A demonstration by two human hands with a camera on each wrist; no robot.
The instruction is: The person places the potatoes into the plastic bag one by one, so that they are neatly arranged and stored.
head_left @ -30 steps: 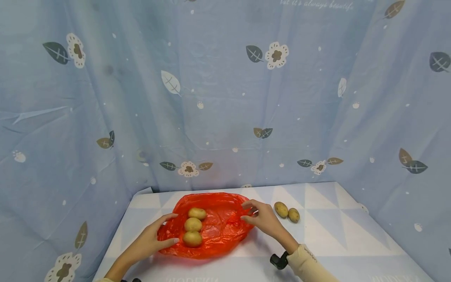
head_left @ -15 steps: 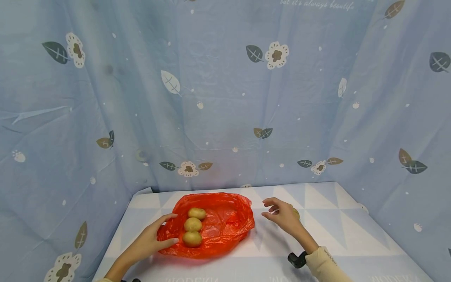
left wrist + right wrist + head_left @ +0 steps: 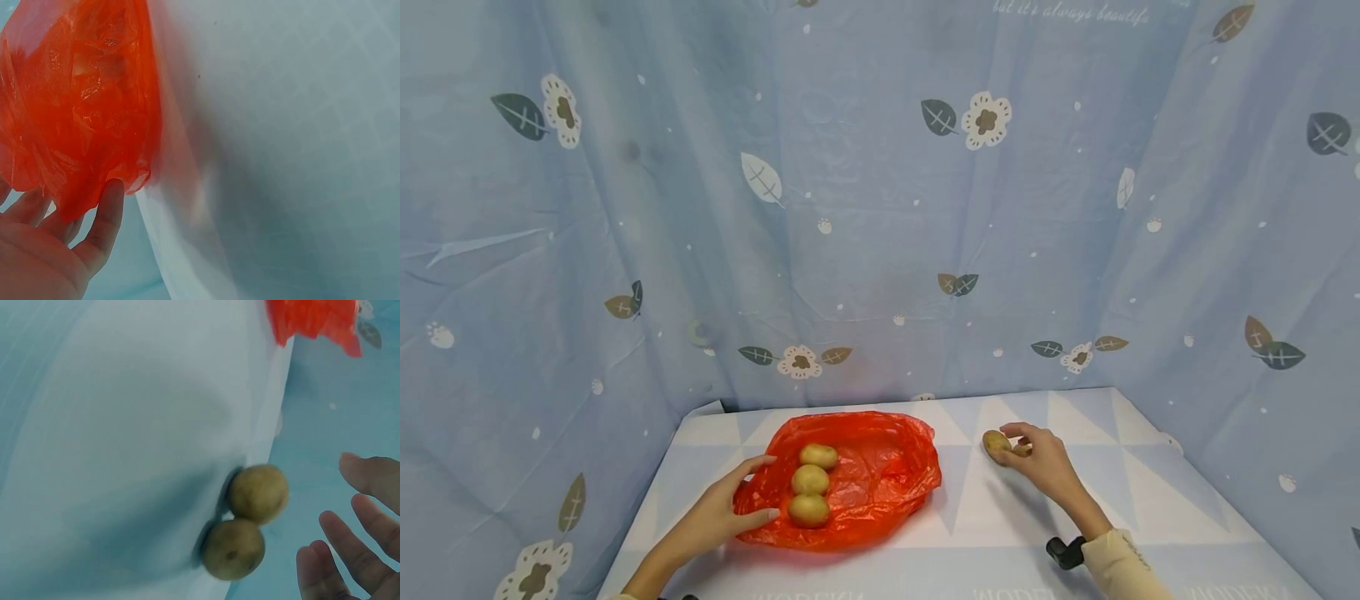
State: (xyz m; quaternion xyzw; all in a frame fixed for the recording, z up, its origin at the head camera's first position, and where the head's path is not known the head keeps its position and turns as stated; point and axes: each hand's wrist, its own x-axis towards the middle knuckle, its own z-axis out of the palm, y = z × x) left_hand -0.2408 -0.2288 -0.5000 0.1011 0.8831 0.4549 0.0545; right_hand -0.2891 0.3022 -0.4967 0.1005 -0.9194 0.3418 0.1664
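Observation:
A red plastic bag (image 3: 880, 475) lies spread wide on the table, with three potatoes (image 3: 810, 480) in a row in its left part. My left hand (image 3: 718, 508) is at the bag's left side, thumb and fingers spread apart; in the left wrist view its fingertips touch the thin red film. My right hand (image 3: 1045, 462) hovers over two loose potatoes (image 3: 996, 446) to the right of the bag, fingers loosely bent, nothing in its grasp. The smaller potato is partly hidden behind its fingers. In the right wrist view the pair (image 3: 258, 494) sits side by side, apart from the fingertips.
A pale patterned cloth covers the table (image 3: 1150, 500). Blue curtains (image 3: 880, 208) with leaf and flower prints hang behind it and along both sides. Small black devices (image 3: 1066, 552) are strapped at the wrists.
My right hand has left the bag's right edge and moved right, over the loose potatoes. The left hand and the bag have stayed in place.

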